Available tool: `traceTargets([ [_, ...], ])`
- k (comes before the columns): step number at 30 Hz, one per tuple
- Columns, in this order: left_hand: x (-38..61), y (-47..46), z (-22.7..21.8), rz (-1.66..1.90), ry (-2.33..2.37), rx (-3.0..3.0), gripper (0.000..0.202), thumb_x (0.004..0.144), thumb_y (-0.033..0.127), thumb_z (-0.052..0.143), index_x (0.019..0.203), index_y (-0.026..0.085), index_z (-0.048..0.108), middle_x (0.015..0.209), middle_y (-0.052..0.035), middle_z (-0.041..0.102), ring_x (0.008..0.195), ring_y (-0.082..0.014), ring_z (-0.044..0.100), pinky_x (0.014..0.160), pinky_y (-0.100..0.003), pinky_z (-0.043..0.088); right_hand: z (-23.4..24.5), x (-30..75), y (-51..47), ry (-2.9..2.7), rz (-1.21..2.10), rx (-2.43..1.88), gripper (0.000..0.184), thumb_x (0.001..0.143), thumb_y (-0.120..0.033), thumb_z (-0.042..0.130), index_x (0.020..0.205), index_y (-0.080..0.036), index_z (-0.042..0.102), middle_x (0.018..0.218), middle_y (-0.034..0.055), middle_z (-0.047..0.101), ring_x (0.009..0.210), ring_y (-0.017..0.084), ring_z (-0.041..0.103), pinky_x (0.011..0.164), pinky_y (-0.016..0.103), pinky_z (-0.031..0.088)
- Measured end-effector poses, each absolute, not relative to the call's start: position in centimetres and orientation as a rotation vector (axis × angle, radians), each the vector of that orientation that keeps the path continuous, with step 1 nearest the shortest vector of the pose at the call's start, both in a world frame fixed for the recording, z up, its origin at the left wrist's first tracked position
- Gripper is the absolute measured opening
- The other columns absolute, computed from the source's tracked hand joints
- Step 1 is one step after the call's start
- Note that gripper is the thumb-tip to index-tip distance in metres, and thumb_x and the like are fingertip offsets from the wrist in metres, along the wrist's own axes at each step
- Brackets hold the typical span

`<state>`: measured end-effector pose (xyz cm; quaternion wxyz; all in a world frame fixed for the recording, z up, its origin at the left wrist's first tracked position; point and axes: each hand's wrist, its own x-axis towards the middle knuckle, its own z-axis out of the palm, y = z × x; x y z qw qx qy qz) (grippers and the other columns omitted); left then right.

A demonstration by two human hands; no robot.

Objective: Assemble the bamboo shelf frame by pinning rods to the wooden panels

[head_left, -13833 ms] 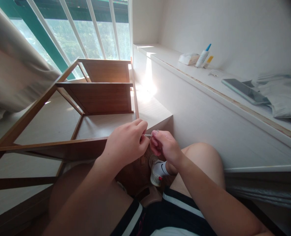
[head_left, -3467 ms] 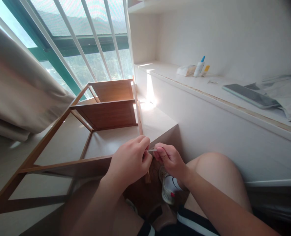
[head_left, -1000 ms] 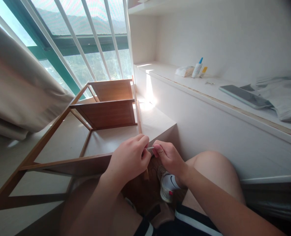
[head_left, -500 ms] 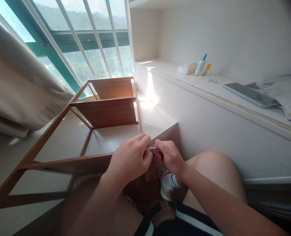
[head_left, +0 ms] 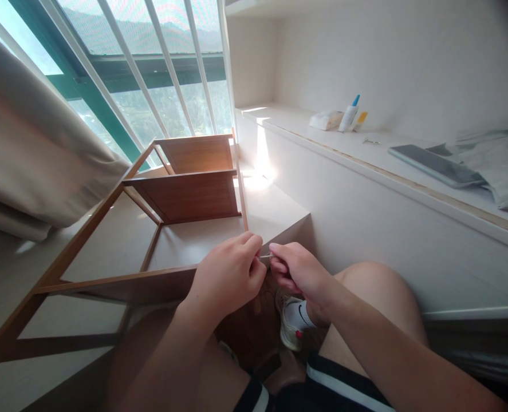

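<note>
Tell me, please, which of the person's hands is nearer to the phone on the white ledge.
Right. The right hand is below the phone and to its left in the view; the left hand is farther left, beyond the right one.

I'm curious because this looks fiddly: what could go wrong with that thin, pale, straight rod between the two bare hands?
Slipping: only the fingertips of the bare right hand seem to meet the thin, pale, straight rod, so it might drop toward the white shoe with a red patch.

Bumping: the bare left hand appears close to the brown wooden rack, so a sudden slip could knock its knuckles.
</note>
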<state>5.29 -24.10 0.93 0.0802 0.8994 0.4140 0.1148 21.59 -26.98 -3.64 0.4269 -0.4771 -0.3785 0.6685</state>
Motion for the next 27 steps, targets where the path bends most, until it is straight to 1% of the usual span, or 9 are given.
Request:
traceTargets([
  [4, 5.3, -24.1, 0.9, 0.347, 1.241, 2.694, 0.009, 0.086, 0.016, 0.043, 0.08, 0.023, 0.043, 0.083, 0.0004, 0.054, 0.071, -0.0171, 0.048, 0.062, -0.032, 0.031, -4.2, 21.5, -27.3, -1.017, 1.594, -1.172, 0.049, 0.095, -0.048, 0.044, 0.055, -0.021, 0.036, 0.04, -0.0077, 0.03, 0.033, 0.005, 0.026, 0.036, 0.02, 0.014],
  [7, 5.3, -24.1, 0.9, 0.351, 1.241, 2.697, 0.009, 0.085, 0.016, 0.043, 0.081, 0.023, 0.044, 0.083, -0.0002, 0.055, 0.072, -0.0174, 0.049, 0.062, -0.032, 0.031, -4.4, 21.6, -27.5, -1.022, 1.603, -1.165, 0.049, 0.095, -0.049, 0.044, 0.056, -0.021, 0.036, 0.038, -0.0077, 0.031, 0.033, 0.005, 0.025, 0.035, 0.02, 0.013],
  [14, 5.3, -24.2, 0.9, 0.349, 1.253, 2.709, 0.008, 0.084, 0.015, 0.043, 0.081, 0.023, 0.045, 0.083, -0.0011, 0.057, 0.073, -0.0178, 0.052, 0.062, -0.032, 0.031, -4.0, 21.9, -27.3, -0.907, 1.744, -1.165, 0.046, 0.094, -0.047, 0.043, 0.055, -0.022, 0.036, 0.034, -0.008, 0.03, 0.03, 0.005, 0.021, 0.033, 0.02, 0.009],
  [21, 5.2, -24.2, 0.9, 0.356, 1.242, 2.703, 0.008, 0.085, 0.016, 0.043, 0.081, 0.023, 0.044, 0.083, -0.0003, 0.057, 0.072, -0.0174, 0.051, 0.061, -0.032, 0.031, -3.4, 21.8, -26.7, -0.977, 1.706, -1.184, 0.046, 0.092, -0.04, 0.045, 0.051, -0.021, 0.035, 0.036, -0.0087, 0.027, 0.028, 0.004, 0.023, 0.033, 0.02, 0.009],
  [27, 5.3, -24.2, 1.0, 0.36, 1.241, 2.697, 0.008, 0.085, 0.016, 0.044, 0.081, 0.023, 0.044, 0.083, -0.0004, 0.057, 0.071, -0.0171, 0.05, 0.061, -0.032, 0.031, -3.6, 23.5, -26.3, -0.903, 1.657, -1.115, 0.045, 0.092, -0.039, 0.045, 0.051, -0.023, 0.035, 0.032, -0.0063, 0.031, 0.028, 0.006, 0.02, 0.033, 0.022, 0.008],
])
